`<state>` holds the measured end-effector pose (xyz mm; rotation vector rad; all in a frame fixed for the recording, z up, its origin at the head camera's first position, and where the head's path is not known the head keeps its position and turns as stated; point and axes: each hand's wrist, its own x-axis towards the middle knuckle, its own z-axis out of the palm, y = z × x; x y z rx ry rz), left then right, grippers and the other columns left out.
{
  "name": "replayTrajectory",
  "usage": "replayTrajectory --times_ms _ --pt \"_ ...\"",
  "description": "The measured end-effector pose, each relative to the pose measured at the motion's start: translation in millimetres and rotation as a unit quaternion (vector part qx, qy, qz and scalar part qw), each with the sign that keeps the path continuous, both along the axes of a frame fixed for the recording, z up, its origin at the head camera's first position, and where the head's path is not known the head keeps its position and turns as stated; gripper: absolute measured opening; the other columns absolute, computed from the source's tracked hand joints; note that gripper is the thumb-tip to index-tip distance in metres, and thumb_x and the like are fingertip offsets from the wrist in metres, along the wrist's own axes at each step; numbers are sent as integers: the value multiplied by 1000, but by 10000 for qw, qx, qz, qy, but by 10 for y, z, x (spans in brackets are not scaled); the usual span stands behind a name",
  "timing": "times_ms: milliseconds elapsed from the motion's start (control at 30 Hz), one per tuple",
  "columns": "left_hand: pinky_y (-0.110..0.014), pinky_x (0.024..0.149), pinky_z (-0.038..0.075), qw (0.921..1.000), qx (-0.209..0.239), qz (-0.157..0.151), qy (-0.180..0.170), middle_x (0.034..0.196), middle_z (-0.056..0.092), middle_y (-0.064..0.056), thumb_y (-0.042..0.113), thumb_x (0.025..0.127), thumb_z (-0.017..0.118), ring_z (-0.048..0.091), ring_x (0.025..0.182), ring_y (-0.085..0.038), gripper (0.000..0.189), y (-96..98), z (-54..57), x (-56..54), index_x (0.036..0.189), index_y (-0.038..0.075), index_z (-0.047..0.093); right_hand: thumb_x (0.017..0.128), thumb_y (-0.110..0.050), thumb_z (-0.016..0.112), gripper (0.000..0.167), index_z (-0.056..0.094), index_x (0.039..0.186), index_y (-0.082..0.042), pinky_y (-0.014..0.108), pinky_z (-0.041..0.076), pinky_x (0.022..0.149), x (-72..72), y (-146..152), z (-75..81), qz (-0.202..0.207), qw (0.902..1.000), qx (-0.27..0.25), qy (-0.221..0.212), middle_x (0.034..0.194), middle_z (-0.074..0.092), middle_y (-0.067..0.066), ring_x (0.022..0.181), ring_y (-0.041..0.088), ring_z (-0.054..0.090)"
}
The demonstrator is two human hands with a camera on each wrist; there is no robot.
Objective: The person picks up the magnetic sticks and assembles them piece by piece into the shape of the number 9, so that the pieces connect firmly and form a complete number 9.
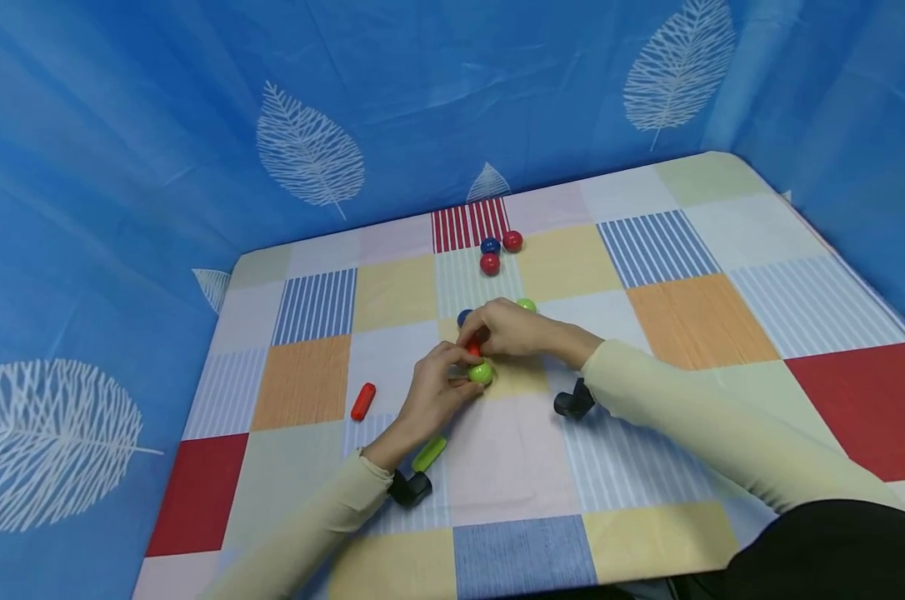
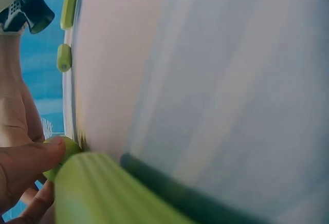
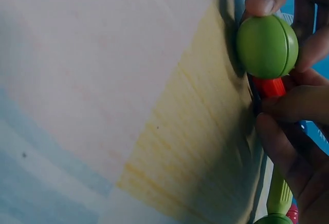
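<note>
My left hand [image 1: 437, 387] pinches a green ball [image 1: 481, 372] between thumb and fingers. My right hand [image 1: 512, 327], close beside it, pinches a short red rod [image 1: 474, 347]. In the right wrist view the rod's ribbed end [image 3: 270, 87] is right at the underside of the green ball [image 3: 264, 47], which has a seam line round it. Fingers hide the rod's other end. A blue ball [image 1: 463, 317] peeks out beside the right fingertips. In the left wrist view, a ribbed green rod [image 2: 103, 193] looms large in front of the left thumb [image 2: 54, 149].
On the patchwork cloth [image 1: 512, 467] lie a red rod [image 1: 363, 402] and a green rod [image 1: 429, 454] near the left wrist. Another green ball [image 1: 527, 305] shows behind the right hand. Farther back, two red balls [image 1: 490, 264] sit by a blue ball [image 1: 490, 246].
</note>
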<state>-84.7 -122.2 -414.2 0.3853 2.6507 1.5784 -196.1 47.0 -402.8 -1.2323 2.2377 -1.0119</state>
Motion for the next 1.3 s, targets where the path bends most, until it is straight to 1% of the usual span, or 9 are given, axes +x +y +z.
replayTrajectory --times_ms 167,633,700,767,867,933,1000,1133,1300 --pt "-19 75 55 9997 -261 23 5 106 61 -11 -9 77 79 62 104 -24 26 6 43 9 100 -1 70 79 11 66 36 77 104 -12 27 54 80 7 27 -11 -53 9999 -5 -120 94 72 -4 85 12 64" --pt "-21 75 56 9999 38 -89 92 107 58 -14 -10 77 77 65 101 -28 30 -25 33 6 104 -5 67 80 12 66 34 77 105 -8 27 53 79 -29 59 120 -209 9984 51 -522 98 72 1 90 15 64" --pt "-21 74 56 9999 22 -81 64 105 58 -13 -10 77 77 66 98 -27 29 -18 28 3 104 -4 67 82 9 66 32 77 106 -9 29 53 82 -49 118 142 -402 9984 84 -396 103 72 1 94 16 65" --pt "-21 74 56 10000 -24 -82 30 104 58 -12 -9 77 77 66 96 -26 29 -10 27 1 104 -4 68 83 4 67 30 76 108 -10 34 53 84 -86 216 175 -768 9970 130 -31 107 71 2 95 18 65" --pt "-21 74 56 9999 -146 -71 -14 104 59 -11 -8 78 78 67 92 -23 28 -1 36 -5 105 -2 69 83 -3 70 29 74 111 -9 41 50 88 -151 409 218 -1554 9858 335 547 114 69 5 101 23 63" --pt "-21 73 56 9997 -249 -51 -10 104 59 -10 -7 78 78 67 90 -21 29 -1 45 -8 105 -1 70 84 -8 72 31 72 115 -8 45 48 90 -186 522 212 -1930 9767 589 723 117 67 7 105 26 61" --pt "-21 73 55 9995 -326 -8 1 103 59 -9 -6 78 78 67 89 -20 28 -7 54 -8 105 0 70 84 -13 74 35 70 119 -7 46 47 92 -199 601 191 -2091 9732 780 555 120 66 8 109 27 59" --pt "-21 73 56 9993 -358 47 -17 102 59 -9 -6 78 79 66 89 -20 27 -13 56 -1 103 0 70 84 -15 77 37 70 118 -5 43 50 90 -182 660 142 -2039 9754 831 59 118 66 11 107 27 60" --pt "-20 73 55 9995 -310 -16 -47 102 58 -9 -4 79 79 65 92 -21 27 1 63 -4 103 1 70 84 -14 78 33 72 114 -4 41 51 87 -154 631 130 -1996 9771 738 -34 114 67 12 103 26 62"
